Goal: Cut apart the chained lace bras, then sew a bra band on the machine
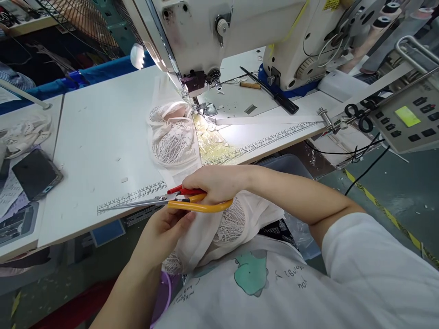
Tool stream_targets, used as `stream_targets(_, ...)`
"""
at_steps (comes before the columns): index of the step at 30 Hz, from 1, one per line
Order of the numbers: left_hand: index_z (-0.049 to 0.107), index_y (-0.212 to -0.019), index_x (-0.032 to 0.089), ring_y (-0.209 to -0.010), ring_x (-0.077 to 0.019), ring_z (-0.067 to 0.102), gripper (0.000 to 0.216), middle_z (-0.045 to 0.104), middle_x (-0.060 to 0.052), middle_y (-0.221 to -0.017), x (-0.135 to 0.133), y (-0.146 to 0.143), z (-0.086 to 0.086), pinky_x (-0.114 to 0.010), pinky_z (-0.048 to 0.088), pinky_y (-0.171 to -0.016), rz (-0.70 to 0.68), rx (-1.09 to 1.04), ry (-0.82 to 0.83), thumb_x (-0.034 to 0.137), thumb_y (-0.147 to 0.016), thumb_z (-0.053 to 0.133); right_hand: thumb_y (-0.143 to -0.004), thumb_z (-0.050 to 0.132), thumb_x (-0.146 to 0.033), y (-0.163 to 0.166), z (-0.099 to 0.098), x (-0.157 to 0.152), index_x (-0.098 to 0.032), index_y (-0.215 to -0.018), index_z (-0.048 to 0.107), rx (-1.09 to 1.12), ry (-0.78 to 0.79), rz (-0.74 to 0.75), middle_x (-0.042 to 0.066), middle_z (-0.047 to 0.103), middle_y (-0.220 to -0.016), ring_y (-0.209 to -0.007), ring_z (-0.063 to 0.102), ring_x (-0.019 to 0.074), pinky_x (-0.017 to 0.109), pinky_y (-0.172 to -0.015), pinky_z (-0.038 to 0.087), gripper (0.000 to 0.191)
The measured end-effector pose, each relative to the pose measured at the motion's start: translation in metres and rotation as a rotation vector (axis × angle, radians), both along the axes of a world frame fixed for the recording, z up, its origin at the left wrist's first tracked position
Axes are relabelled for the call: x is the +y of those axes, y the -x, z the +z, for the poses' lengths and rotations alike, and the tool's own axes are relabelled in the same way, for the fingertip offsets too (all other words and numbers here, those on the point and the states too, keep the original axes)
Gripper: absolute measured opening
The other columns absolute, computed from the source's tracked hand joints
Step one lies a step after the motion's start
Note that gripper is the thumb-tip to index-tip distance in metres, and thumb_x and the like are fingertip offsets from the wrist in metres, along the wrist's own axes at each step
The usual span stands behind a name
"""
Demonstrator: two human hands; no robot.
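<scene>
My right hand (216, 183) is closed round the yellow and red handles of a pair of scissors (154, 200). Their steel blades point left along the front edge of the white sewing table (99, 137). Just below the handles, my left hand (164, 228) pinches pale sheer fabric (209, 233) that hangs from the table into my lap. A piece of white lace (173, 137) lies on the table under the sewing machine's presser foot (202, 107), lit by the machine's lamp.
The white sewing machine (240, 32) stands at the back. Its control panel (408, 121) and black scissors (360, 116) are at the right. A phone (36, 173) and more lace (24, 132) lie at the left. A ruler strip (260, 144) runs along the table edge.
</scene>
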State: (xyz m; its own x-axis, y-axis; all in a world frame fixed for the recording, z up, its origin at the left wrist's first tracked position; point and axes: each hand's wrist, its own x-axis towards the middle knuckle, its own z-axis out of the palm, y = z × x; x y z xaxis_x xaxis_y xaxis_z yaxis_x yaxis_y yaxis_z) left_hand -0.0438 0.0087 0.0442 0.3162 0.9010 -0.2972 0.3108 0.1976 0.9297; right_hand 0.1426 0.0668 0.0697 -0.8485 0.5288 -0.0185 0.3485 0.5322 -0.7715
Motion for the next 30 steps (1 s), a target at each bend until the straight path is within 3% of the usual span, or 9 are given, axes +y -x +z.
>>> stream_targets(3,0.064,-0.081,0.02,-0.073,-0.0174,0.058,0.02,0.064,-0.003,-0.077,-0.002,0.001,-0.003,-0.027,0.048,-0.067,0.014,-0.126,0.035,0.036,-0.069,0.07,-0.074,0.056,-0.021,-0.002,-0.003,-0.011,-0.019,-0.068,0.035,0.057,-0.004,-0.132,-0.002,0.047,-0.067,-0.058,0.041,0.0109,0.023,-0.052,0.029,0.021)
stream_targets(7,0.063,-0.074,0.02,-0.059,-0.0111,0.051,0.016,0.058,0.001,-0.068,-0.006,0.008,-0.005,-0.02,0.041,-0.051,0.163,-0.183,0.105,0.033,-0.069,0.07,-0.069,0.063,-0.034,-0.018,-0.013,-0.038,-0.02,-0.072,0.034,0.138,0.021,-0.443,-0.003,0.045,-0.07,-0.057,0.041,0.01,0.022,-0.052,0.032,0.032)
stream_targets(9,0.062,-0.072,0.019,-0.054,-0.0097,0.047,0.018,0.055,0.001,-0.063,-0.008,0.012,-0.005,-0.019,0.036,-0.046,0.234,-0.183,0.129,0.034,-0.068,0.07,-0.063,0.068,-0.047,-0.029,-0.021,-0.053,-0.02,-0.071,0.035,0.041,0.07,-0.396,-0.003,0.044,-0.068,-0.055,0.04,0.0103,0.023,-0.051,0.032,0.043)
stream_targets(12,0.06,-0.069,0.017,-0.05,-0.0086,0.044,0.019,0.052,0.002,-0.059,-0.011,0.014,-0.004,-0.018,0.032,-0.043,0.277,-0.191,0.141,0.033,-0.066,0.07,-0.067,0.061,-0.057,-0.042,-0.034,-0.07,-0.02,-0.064,0.036,-0.202,0.124,-0.222,-0.002,0.044,-0.062,-0.053,0.038,0.0114,0.023,-0.049,0.028,0.045)
stream_targets(15,0.06,-0.068,0.016,-0.05,-0.0084,0.043,0.018,0.051,0.002,-0.058,-0.014,0.012,-0.003,-0.018,0.032,-0.044,0.263,-0.2,0.153,0.032,-0.066,0.07,-0.072,0.055,-0.059,-0.042,-0.041,-0.08,-0.02,-0.062,0.035,-0.326,0.168,-0.167,-0.002,0.043,-0.059,-0.05,0.035,0.0109,0.023,-0.047,0.025,0.044)
stream_targets(25,0.055,-0.062,0.015,-0.048,-0.0067,0.04,0.021,0.048,0.003,-0.058,-0.019,0.004,0.005,-0.017,0.03,-0.043,0.268,-0.17,0.173,0.03,-0.064,0.069,-0.078,0.051,-0.055,-0.022,-0.035,-0.077,-0.019,-0.063,0.04,-0.254,0.207,-0.206,-0.002,0.045,-0.059,-0.051,0.036,0.0099,0.022,-0.047,0.026,0.041)
stream_targets(30,0.053,-0.064,0.016,-0.046,-0.0062,0.037,0.023,0.046,0.004,-0.056,-0.019,0.007,0.003,-0.017,0.028,-0.042,0.28,-0.19,0.189,0.033,-0.064,0.069,-0.074,0.051,-0.063,-0.017,-0.031,-0.078,-0.019,-0.062,0.038,-0.26,0.188,-0.239,-0.003,0.044,-0.057,-0.049,0.035,0.0095,0.022,-0.047,0.026,0.047)
